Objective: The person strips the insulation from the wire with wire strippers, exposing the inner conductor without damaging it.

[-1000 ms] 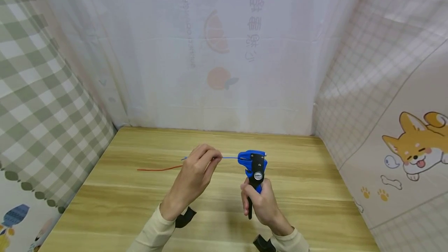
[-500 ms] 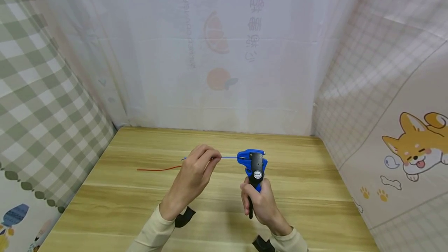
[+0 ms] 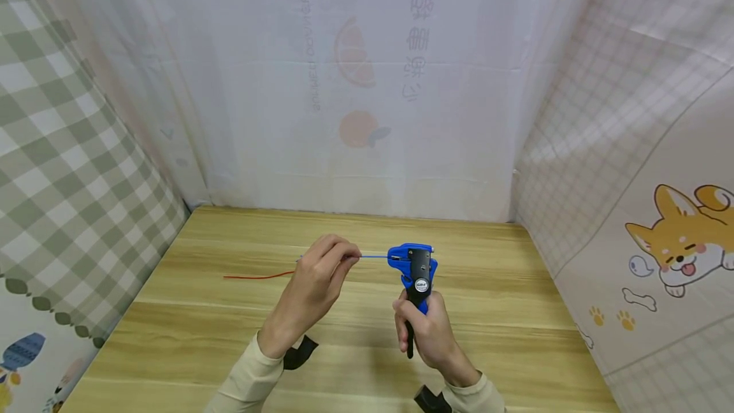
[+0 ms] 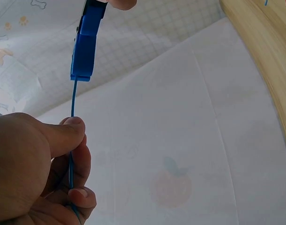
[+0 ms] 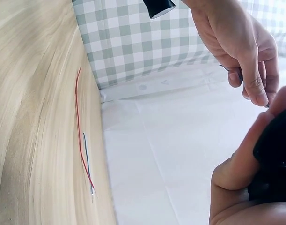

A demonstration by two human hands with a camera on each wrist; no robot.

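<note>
My left hand [image 3: 321, 276] pinches a blue wire [image 4: 73, 99] between thumb and fingers, and its tail runs down through the curled fingers in the left wrist view. The wire's far end enters the nose of a blue and black wire stripper [image 3: 421, 266]. My right hand [image 3: 429, 330] grips the stripper by its handles, holding it upright above the table. The wire stretches straight across the short gap between left hand and tool. Whether the stripper's jaws bite the wire is too small to tell. In the right wrist view, my fingers [image 5: 236, 173] wrap the dark handle.
On the wooden table [image 3: 189, 336] lie a red wire [image 5: 77, 112] and a second blue wire [image 5: 87, 157], crossing near one end. A white curtain [image 3: 275, 145] hangs behind, a checked cloth [image 3: 74, 120] at left, and a printed cloth [image 3: 631, 241] at right.
Both hands and the wire stripper have drifted very slightly left and up in the head view. The grips on the wire and on the tool look the same.
</note>
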